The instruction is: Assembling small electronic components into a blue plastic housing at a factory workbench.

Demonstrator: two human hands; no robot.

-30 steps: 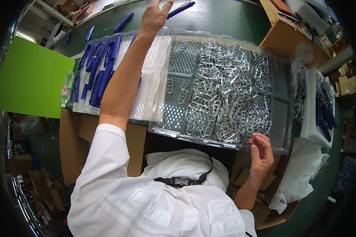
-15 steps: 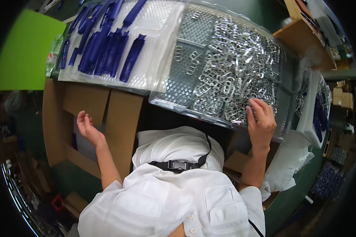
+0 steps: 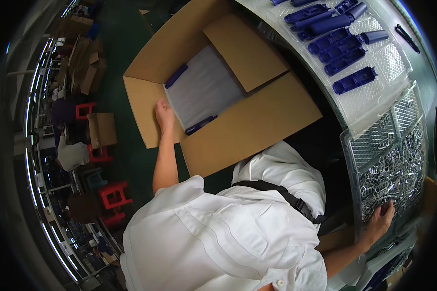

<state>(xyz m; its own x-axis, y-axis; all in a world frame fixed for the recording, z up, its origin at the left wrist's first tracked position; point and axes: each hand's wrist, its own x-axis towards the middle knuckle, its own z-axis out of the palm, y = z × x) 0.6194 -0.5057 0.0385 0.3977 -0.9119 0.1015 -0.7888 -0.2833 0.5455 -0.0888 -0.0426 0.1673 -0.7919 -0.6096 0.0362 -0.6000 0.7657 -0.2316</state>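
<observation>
My left hand is at the left side of an open cardboard box, fingers curled and a little blurred. What they hold, if anything, is hidden. Inside the box lies a whitish sheet, with one dark blue handle-like piece at its far left edge and another at the near side. At the right, my right hand reaches into a pile of small silver metal buckles in a clear tray. Thumb and fingers close around a buckle at their tips.
Several dark blue plastic shells lie on a white textured tray at the far right. A black cord-like item is beyond it. Red stools, a carton and a seated person are off to the left.
The view has swung left, so the box interior now shows and the trays sit at the right. My left hand is at the box's side; my right hand stays at the buckles.
</observation>
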